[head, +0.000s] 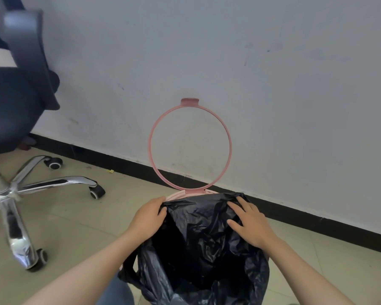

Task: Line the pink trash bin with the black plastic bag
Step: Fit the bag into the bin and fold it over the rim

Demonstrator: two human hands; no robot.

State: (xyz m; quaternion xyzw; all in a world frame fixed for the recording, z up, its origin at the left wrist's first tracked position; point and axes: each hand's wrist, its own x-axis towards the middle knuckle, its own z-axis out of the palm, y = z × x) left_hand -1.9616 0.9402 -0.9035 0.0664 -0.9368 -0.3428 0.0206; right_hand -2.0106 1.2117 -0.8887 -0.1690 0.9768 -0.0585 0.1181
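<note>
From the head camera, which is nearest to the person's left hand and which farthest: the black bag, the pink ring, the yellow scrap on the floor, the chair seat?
1. Black bag: gripped at its edge by the left hand.
2. Pink ring: upright against the wall, just beyond the hand.
3. Yellow scrap: on the floor by the baseboard, off to the left.
4. Chair seat: far left, highest in view.

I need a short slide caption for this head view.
Both hands spread black plastic bag over pink trash bin, ring raised.
</note>
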